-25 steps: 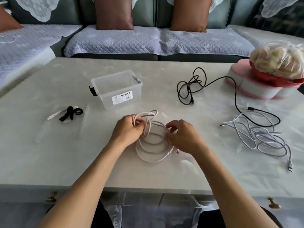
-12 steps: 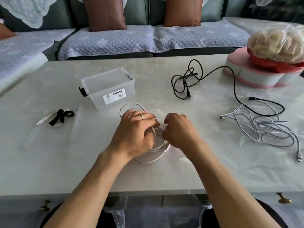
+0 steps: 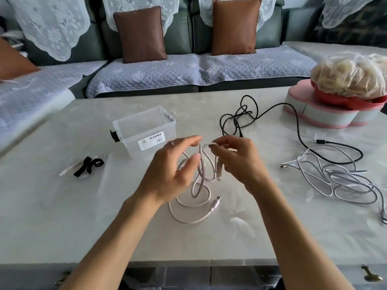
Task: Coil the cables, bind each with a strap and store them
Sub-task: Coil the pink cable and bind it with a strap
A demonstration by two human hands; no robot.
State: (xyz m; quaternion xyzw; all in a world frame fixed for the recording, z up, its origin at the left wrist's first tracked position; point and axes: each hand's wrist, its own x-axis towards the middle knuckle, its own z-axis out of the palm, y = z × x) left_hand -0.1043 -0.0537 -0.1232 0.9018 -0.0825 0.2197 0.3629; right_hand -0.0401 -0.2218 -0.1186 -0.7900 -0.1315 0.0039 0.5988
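A pale pink cable [image 3: 193,206] hangs in loose loops from my right hand [image 3: 236,162], which pinches its upper end above the table; its lower loops and plug lie on the tabletop. My left hand [image 3: 171,174] hovers beside the hanging loops with fingers spread and relaxed, holding nothing. A clear plastic storage box [image 3: 146,130] stands just behind my hands. Black straps [image 3: 88,166] lie at the left. A black cable [image 3: 251,116] and a tangled white cable [image 3: 345,181] lie at the right.
A pink and white heart-shaped box [image 3: 326,114] with a red bowl and a bagged bundle on it stands at the far right. A sofa with brown cushions [image 3: 140,34] runs behind the table [image 3: 62,206]. Drawer handles [image 3: 372,276] show at the front edge.
Both hands pressed the pink coil flat on the table before. Now my right hand has lifted one end, the coil has come loose into hanging loops, and my left hand has let go.
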